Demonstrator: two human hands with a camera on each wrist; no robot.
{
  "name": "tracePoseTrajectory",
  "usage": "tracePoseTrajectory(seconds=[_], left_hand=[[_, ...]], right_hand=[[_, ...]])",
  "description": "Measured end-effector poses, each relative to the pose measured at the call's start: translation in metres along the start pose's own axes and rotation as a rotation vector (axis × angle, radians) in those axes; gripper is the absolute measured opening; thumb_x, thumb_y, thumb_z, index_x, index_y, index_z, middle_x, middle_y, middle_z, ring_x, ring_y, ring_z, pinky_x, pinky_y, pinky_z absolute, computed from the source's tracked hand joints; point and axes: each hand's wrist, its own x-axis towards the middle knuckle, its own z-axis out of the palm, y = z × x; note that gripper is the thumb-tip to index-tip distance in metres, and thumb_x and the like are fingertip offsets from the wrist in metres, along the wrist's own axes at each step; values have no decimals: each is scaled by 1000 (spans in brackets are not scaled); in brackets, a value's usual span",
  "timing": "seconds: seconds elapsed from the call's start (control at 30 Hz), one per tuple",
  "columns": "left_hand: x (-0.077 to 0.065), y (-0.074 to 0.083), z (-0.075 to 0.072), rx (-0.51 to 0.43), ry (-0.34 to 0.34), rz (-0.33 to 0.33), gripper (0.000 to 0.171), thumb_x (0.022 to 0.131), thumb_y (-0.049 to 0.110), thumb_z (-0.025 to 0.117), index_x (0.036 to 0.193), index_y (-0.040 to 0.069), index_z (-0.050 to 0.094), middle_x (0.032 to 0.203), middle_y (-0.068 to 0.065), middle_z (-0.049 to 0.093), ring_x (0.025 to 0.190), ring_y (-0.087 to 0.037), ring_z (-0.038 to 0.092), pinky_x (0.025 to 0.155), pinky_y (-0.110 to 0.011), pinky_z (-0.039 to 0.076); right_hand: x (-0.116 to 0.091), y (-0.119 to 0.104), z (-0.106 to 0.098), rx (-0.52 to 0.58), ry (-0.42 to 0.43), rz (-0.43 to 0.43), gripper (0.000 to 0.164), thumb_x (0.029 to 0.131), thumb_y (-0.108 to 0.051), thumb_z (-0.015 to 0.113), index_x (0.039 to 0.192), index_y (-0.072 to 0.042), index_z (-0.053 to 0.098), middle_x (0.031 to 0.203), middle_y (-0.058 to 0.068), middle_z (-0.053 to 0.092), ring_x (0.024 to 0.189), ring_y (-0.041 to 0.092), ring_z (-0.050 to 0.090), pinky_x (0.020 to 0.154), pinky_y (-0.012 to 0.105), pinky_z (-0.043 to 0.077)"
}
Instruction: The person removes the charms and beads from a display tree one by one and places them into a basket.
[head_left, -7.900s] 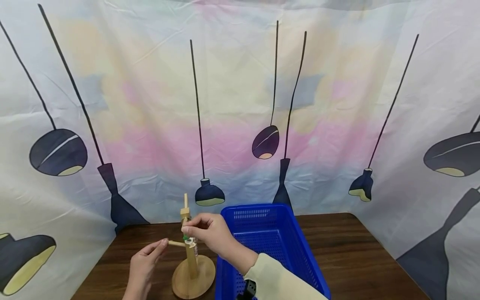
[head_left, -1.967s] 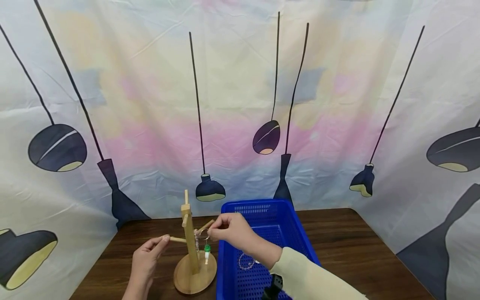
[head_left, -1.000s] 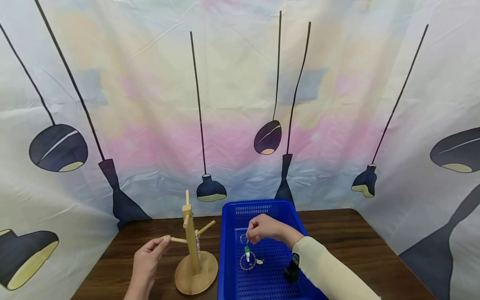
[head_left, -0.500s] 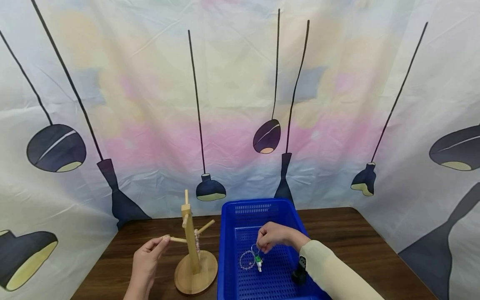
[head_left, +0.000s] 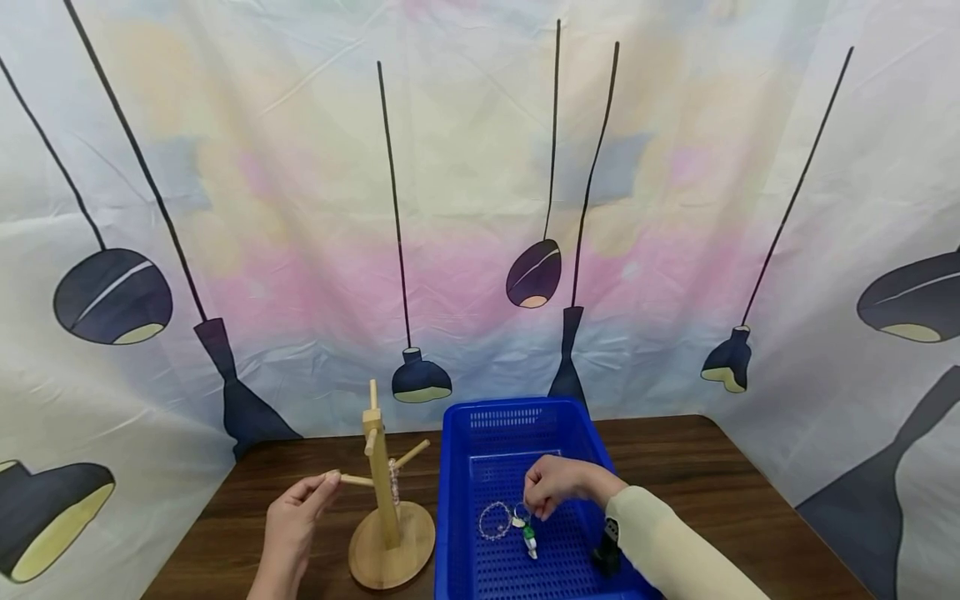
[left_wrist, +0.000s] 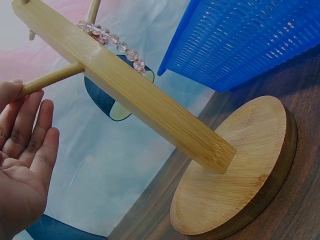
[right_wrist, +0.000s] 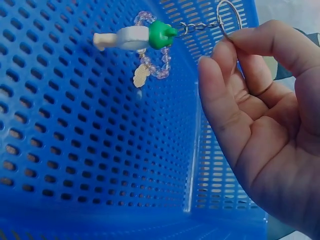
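Observation:
My left hand pinches the end of a peg on a wooden jewelry stand, which has a round base. A pink and clear beaded bracelet hangs on the stand's far side. Inside the blue basket, my right hand pinches the metal ring of a keychain. Its figure, with green head and white body, dangles from a short chain close over the basket floor. Beside it lies another clear beaded bracelet with a cream charm.
The blue plastic basket, with perforated walls, stands right of the stand on a dark wooden table. A fabric backdrop printed with lamps hangs behind the table.
My right hand has carried the keychain from the stand rightward into the basket, lowering it beside the beaded bracelet there. My left hand stays at the peg.

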Motion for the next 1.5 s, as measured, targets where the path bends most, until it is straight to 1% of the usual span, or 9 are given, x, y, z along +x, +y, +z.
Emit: tracePoseTrajectory(seconds=[0.1,0.27,0.37,0.5,0.73,0.77,1.0,1.23,1.5], left_hand=[[1,-1,0,-6,-4,4,23,98,15,72,83,32,79,80,25,74,80,8,71,77,-9,59],[1,-1,-1,-10,-4,-4,21,98,15,72,85,30,79,81,24,74,82,7,71,78,-10,59],[1,-1,-1,-6,-3,-9,20,98,16,72,87,30,80,81,25,74,84,6,72,79,-10,59],[1,-2,-1,4,-6,-5,22,98,16,72,84,32,79,82,25,74,83,7,71,79,-10,59],[0,-1,-1,-3,-8,2,21,98,16,72,85,31,80,80,25,74,80,7,71,79,-10,59],[0,-1,-1,-4,-7,2,21,98,16,72,86,30,80,80,24,74,80,7,71,79,-10,59],[0,-1,-1,26,-4,1,28,98,18,72,78,38,76,82,26,74,82,8,71,79,-10,58],[0,0,0,37,-5,8,27,98,19,72,79,38,76,81,27,73,81,10,70,78,-9,58],[-1,0,0,31,0,5,29,98,17,72,78,38,76,81,27,73,82,10,70,79,-9,58]], right_hand=[[0,3,0,-5,9,6,21,88,1,65,70,-9,62,74,1,67,66,12,62,72,36,65],[-1,5,-1,-14,51,32,23,87,2,66,68,-10,60,70,0,64,65,12,61,73,38,65],[-1,6,-1,-29,103,51,25,86,2,66,67,-11,57,68,1,63,64,12,61,73,39,65],[-2,8,-3,-32,180,76,27,83,3,65,64,-12,53,66,1,60,63,13,60,70,37,65],[1,13,-5,-30,277,114,29,81,4,64,62,-13,51,65,2,61,60,13,60,65,33,63],[2,13,-5,-33,286,116,29,81,5,64,61,-13,51,65,1,62,60,13,60,64,32,63],[3,11,-5,-71,347,161,36,83,5,64,57,-14,47,65,2,62,60,14,61,65,34,64],[11,12,-3,-101,416,206,32,82,6,64,58,-11,52,62,2,60,59,14,60,64,34,65],[22,13,2,-119,455,239,45,83,6,63,51,-16,40,54,-1,51,52,12,54,58,31,62]])
